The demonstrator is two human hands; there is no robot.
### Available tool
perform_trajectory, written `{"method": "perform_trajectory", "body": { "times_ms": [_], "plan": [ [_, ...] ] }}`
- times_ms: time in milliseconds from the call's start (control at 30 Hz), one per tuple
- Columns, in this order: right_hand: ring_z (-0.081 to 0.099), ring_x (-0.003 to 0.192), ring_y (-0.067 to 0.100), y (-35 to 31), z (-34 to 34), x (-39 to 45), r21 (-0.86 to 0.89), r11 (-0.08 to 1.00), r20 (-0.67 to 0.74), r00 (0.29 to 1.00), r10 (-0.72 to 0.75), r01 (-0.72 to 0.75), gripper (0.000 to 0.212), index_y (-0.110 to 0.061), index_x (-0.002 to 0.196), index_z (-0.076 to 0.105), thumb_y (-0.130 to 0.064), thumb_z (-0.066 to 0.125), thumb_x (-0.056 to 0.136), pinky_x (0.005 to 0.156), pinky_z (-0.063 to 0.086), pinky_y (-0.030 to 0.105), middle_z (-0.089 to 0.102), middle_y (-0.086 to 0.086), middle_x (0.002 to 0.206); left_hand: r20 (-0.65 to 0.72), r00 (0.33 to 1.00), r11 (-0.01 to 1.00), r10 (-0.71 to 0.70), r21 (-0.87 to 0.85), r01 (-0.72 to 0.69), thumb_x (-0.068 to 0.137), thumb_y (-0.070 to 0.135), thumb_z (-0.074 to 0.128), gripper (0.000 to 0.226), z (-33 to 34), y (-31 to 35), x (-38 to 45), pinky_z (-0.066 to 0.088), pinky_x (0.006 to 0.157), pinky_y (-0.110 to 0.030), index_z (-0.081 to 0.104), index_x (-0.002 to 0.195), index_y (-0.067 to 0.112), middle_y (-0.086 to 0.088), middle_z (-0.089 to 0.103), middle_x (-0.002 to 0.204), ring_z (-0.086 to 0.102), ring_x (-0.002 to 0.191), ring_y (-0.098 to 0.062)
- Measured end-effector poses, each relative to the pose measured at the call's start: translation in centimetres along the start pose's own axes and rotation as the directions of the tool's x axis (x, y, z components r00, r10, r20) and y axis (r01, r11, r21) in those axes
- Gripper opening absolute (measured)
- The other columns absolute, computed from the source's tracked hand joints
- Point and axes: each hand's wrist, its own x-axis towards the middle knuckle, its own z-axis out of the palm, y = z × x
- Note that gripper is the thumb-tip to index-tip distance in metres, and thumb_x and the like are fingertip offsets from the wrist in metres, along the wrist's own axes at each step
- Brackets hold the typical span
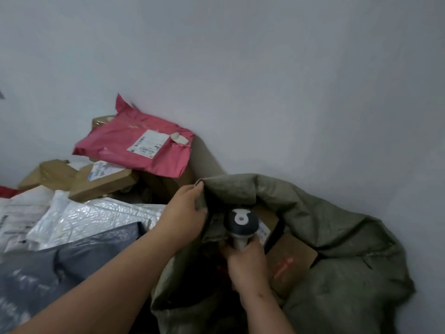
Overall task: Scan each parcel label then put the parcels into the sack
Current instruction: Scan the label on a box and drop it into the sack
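Left hand: grips sack rim, fingers curled round fabric.
Right hand: clamped on scanner handle, over sack mouth.
Cardboard parcel: inside sack.

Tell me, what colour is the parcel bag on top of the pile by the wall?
Pink, with a white label; the head view shows the parcel bag clearly.

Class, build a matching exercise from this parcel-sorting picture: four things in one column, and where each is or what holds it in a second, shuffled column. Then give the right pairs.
Things:
1. pink mailer
2. scanner
3. sack rim
4. brown box with a red mark

Places:
A. inside the sack
B. gripped by the left hand
C. on top of the parcel pile by the wall
D. held in the right hand

Pairs: 1-C, 2-D, 3-B, 4-A
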Motion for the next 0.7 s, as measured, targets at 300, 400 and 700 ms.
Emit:
{"method": "perform_trajectory", "body": {
  "times_ms": [300,400,700],
  "plan": [
    [0.074,0.082,0.025,1.2,1.1,-3.3,0.199,0.963,0.076,0.982,0.171,-0.183,0.033,-0.012,0.116,0.061,-0.012,0.077,0.086,0.070,0.062,0.039,0.074,0.008,0.094,0.026,0.978,0.978,-0.209,-0.025,0.209,0.093,0.023,0.062,0.061,-2.1,-6.8,-3.7,0.030,0.115,-0.033,0.042,0.150,0.024,-0.007,0.029,0.158,0.036,0.142,-0.025],
    [0.072,0.059,0.020,-0.6,1.8,-5.2,0.176,0.976,0.077,0.990,0.115,-0.128,0.020,-0.019,0.092,0.059,-0.011,0.076,0.087,0.050,0.057,0.029,0.073,0.006,0.065,-0.060,0.980,0.981,-0.190,-0.038,0.188,0.089,0.019,0.065,0.060,-4.1,-8.1,-4.9,0.029,0.115,-0.032,0.048,0.146,0.017,-0.008,0.037,0.154,0.037,0.140,-0.023],
    [0.067,0.054,0.020,-5.7,12.4,-14.4,0.301,0.952,0.258,0.966,-0.029,-0.052,0.019,-0.001,0.099,0.069,-0.013,0.076,0.085,0.051,0.052,0.028,0.070,0.011,0.063,-0.152,0.960,0.971,-0.237,-0.072,0.228,0.091,0.025,0.067,0.053,-15.3,-17.5,-10.5,0.039,0.107,-0.035,0.052,0.142,0.024,-0.003,0.045,0.148,0.047,0.132,-0.022]
  ]
}}
